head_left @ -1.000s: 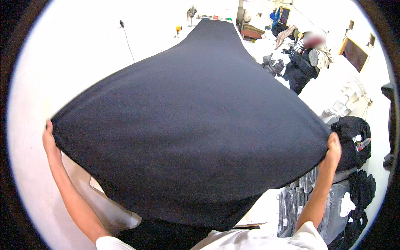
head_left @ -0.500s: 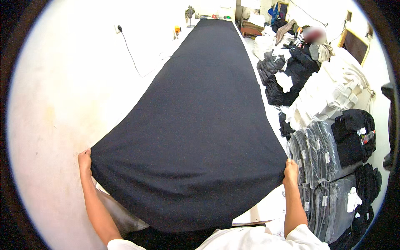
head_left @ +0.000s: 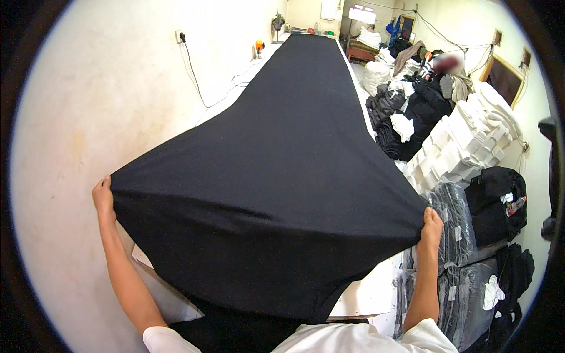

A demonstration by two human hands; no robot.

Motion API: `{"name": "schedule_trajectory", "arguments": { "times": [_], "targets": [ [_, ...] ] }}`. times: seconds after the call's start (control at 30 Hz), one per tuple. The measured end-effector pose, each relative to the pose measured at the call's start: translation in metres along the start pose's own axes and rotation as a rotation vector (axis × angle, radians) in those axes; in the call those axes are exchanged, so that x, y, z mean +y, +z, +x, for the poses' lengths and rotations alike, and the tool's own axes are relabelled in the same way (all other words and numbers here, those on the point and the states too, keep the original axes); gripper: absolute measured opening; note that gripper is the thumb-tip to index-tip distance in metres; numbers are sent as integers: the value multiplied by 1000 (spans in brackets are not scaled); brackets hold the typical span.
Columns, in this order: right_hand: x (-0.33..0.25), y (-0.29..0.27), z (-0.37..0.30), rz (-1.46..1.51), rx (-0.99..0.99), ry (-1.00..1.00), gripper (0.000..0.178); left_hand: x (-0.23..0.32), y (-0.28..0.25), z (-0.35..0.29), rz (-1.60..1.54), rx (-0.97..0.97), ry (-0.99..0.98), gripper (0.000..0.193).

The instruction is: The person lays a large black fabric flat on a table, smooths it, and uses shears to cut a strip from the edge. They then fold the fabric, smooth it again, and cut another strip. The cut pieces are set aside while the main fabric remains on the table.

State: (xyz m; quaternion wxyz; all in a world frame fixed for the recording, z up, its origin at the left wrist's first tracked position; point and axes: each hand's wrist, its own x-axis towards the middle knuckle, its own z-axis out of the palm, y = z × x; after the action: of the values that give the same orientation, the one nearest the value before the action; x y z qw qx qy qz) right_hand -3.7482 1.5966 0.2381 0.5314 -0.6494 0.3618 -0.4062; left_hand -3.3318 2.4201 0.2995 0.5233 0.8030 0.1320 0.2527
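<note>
A long sheet of black fabric [head_left: 265, 170] runs down a white table [head_left: 365, 297] from its far end to my body. My left hand [head_left: 103, 197] grips its left edge, raised close to the wall. On the other side, my right hand [head_left: 431, 226] pinches the right edge, thumb up, beside the plastic-wrapped bundles. Between my hands the cloth is pulled taut and lifted, with soft creases across it. Its near end hangs over the table's front edge toward my white shirt. The fingertips behind the cloth are hidden.
Along the right stand plastic-wrapped dark bundles [head_left: 453, 235], stacked white folded pieces [head_left: 465, 138] and heaps of black cloth [head_left: 421, 97]. A person [head_left: 450, 67] is among the piles at the back right. A black cord [head_left: 191, 70] hangs from a socket on the left wall.
Both hands have moved up and outward, my left to the left and my right to the right. The fabric between them is spread wider and lifted more, with a sharper crease across.
</note>
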Motion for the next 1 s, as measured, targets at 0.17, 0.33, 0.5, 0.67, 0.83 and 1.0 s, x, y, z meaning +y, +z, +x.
{"name": "schedule_trajectory", "arguments": {
  "times": [0.17,0.33,0.5,0.67,0.83,1.0],
  "targets": [
    [-6,-25,-32,-133,20,-10,35,-39,-28,-12,89,28,5,44],
    [46,-22,-44,-248,17,3,35,-120,-4,-33,468,-40,-64,41],
    [103,14,-34,-709,-7,39,35,-174,63,-60,480,-132,21,39],
    [119,39,-22,-697,-52,-2,38,-171,85,-62,425,-74,37,39],
    [109,21,-39,-723,-31,38,36,-170,43,-65,340,-121,-8,39],
    [101,-11,-61,-774,10,57,36,-185,4,-59,333,-106,-12,41]
  ]
}}
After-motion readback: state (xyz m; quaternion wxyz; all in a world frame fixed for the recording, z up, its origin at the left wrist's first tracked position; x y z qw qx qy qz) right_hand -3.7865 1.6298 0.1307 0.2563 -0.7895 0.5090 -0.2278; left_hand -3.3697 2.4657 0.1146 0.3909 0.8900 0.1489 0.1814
